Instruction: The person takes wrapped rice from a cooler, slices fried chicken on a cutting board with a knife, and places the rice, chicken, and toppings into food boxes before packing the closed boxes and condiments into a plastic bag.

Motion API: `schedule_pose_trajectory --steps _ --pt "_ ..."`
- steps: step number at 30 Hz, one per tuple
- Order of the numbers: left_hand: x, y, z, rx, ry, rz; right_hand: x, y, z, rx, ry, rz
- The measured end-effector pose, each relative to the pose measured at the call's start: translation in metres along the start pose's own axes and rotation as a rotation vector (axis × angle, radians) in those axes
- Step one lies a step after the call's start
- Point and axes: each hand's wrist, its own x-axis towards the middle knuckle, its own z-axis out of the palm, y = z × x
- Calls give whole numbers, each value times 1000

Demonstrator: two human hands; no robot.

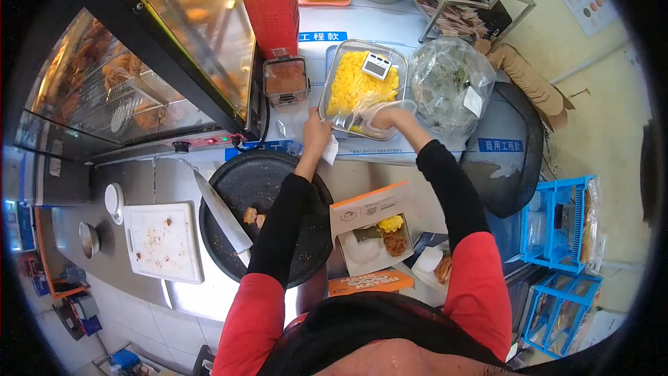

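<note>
A rectangular tray (403,76) of yellow scrambled egg (348,87) lies ahead of me, with a white digital timer (376,66) on top. My left hand (317,134) is closed on the tray's near left corner. Over the near right part of the egg is my right hand (391,117), with clear plastic, apparently a glove, around its fingers. The fingers are blurred, so their grip does not show. Between my arms an open meal box (362,254) holds egg, a green piece, browned meat and something white. Beside it is a second box (428,261) with meat, partly behind my right arm.
At left, a large knife (224,214) lies across a round black board (278,174), near a white cutting board (163,244). A heated display cabinet (188,42) stands beyond. A bag of greens (449,83) and a blue rack (557,223) are on the right.
</note>
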Motion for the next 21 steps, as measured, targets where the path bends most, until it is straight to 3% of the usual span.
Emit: schedule_pose_trajectory --steps 1,4,8,10,15,17,19,21 --pt "-1 0 0 0 -2 -2 35 48 34 49 -26 -4" --pt "1 -1 1 -7 -16 -11 36 63 43 33 -72 19" --pt "0 2 0 2 -35 -60 12 23 44 36 169 96" --pt "-1 5 -3 21 -17 -40 -4 2 37 -83 310 261" --pt "3 8 -16 9 -131 -10 -16 2 29 -85 356 339" --pt "1 8 -22 24 -86 0 -20 5 31 -79 361 383" --pt "-6 22 -41 40 -43 9 -22 14 42 95 528 511" --pt "-23 45 -71 -70 4 54 -34 17 40 266 528 520"
